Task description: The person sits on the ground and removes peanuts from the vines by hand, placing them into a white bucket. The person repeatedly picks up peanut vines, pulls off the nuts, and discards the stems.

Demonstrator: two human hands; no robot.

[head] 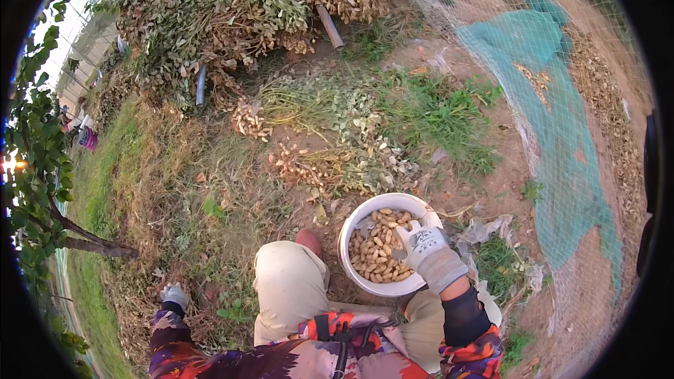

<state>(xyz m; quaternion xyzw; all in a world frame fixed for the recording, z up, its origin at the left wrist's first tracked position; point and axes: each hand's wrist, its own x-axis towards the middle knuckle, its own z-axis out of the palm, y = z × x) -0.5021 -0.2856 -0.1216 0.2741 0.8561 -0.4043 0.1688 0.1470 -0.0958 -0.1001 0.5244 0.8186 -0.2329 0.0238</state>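
In front of me a white plastic bucket [346,268] stands between my knees, partly filled with unshelled peanuts [375,252]. Over its right side reaches my right hand [425,245], in a white-and-grey work glove that bears writing. Its fingers are spread just above the peanuts, and I see nothing held between them. My left hand [175,296], also gloved, is out to the left, low over dry plant litter [142,305]. Its fingers are partly hidden, so any grip there is unclear. Beyond the bucket lie pulled peanut plants [363,168] with pods on their roots [297,164].
A large heap of peanut plants [221,26] rises ahead, with metal pipes [330,27] protruding from under it. Green netting [568,168] runs along the right. At left a tree branch [100,247] juts in. Farther off sits a pink-and-white bucket [87,138].
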